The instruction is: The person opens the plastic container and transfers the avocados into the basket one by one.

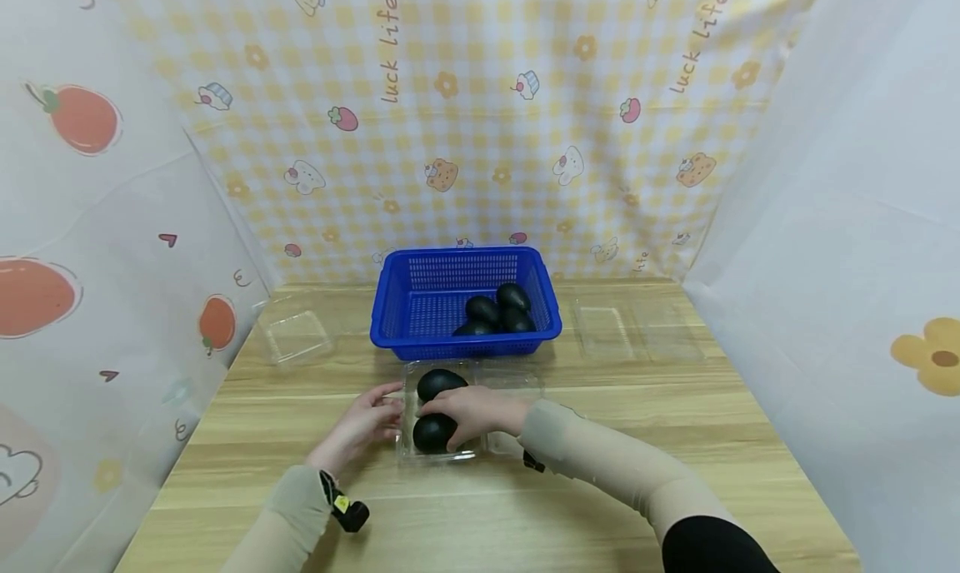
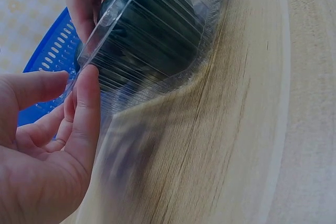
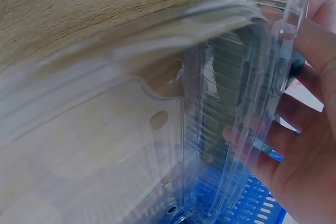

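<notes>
A clear plastic clamshell box (image 1: 406, 441) lies on the table, its lid (image 1: 517, 383) folded open to the right. Inside are two dark avocados, a back one (image 1: 438, 383) and a front one (image 1: 432, 434). Reaching in from the right, my right hand (image 1: 478, 412) has its thumb and fingers curled round the front avocado. My left hand (image 1: 369, 423) is at the left side of the box, relaxed fingertips right at its rim. The left wrist view shows an avocado (image 2: 157, 24) through the ribbed clear wall. In the right wrist view, the lid (image 3: 105, 129) hides part of the box.
Behind the box stands a blue plastic basket (image 1: 387, 306) with several avocados (image 1: 482, 310) toward its right side. Another open clear box (image 1: 603, 331) lies at the back right, and one more (image 1: 298, 336) at the back left. Printed cloth (image 1: 480, 140) hangs behind the table.
</notes>
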`<action>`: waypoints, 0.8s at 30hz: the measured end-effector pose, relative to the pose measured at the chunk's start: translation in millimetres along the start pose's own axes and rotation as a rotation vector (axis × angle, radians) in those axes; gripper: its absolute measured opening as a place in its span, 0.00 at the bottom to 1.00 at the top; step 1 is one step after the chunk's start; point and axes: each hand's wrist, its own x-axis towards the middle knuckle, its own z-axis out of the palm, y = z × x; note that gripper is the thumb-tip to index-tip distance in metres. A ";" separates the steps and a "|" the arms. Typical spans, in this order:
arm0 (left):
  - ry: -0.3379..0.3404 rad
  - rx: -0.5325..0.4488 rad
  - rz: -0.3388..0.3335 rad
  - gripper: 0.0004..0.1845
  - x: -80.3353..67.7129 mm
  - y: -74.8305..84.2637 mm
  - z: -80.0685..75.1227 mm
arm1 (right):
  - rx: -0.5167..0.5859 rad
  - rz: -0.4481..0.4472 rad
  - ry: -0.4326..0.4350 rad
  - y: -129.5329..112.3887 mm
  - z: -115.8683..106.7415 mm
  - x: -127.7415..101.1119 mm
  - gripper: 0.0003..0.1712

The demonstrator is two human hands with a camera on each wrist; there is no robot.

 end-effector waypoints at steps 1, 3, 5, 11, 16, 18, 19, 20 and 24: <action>0.001 -0.002 0.000 0.30 0.3 -0.2 -0.1 | 0.000 -0.002 -0.003 -0.1 0.4 0.4 0.43; 0.003 -0.006 0.001 0.29 0.7 -0.5 0.0 | 0.001 -0.004 -0.006 -0.3 0.6 0.9 0.44; 0.002 -0.006 0.004 0.29 1.0 -0.8 0.1 | 0.000 -0.006 -0.009 -0.3 1.0 1.2 0.44; 0.006 -0.002 0.006 0.29 1.3 -1.3 0.0 | 0.025 -0.018 -0.003 0.2 2.7 2.1 0.44; 0.015 -0.004 0.001 0.30 1.3 -1.3 0.0 | 0.047 -0.021 0.001 0.1 2.8 2.6 0.43; 0.018 -0.007 0.000 0.30 1.2 -1.0 0.2 | 0.050 -0.025 0.003 0.0 2.3 2.1 0.43; 0.018 -0.008 0.000 0.30 1.1 -0.9 0.3 | 0.052 -0.025 0.003 -0.2 2.1 1.9 0.43; 0.018 -0.008 0.000 0.30 1.0 -0.8 0.3 | 0.053 -0.024 0.002 -0.5 1.9 1.5 0.43; 0.021 -0.006 -0.002 0.30 1.0 -1.1 0.1 | 0.060 -0.022 -0.002 -2.2 0.4 0.6 0.43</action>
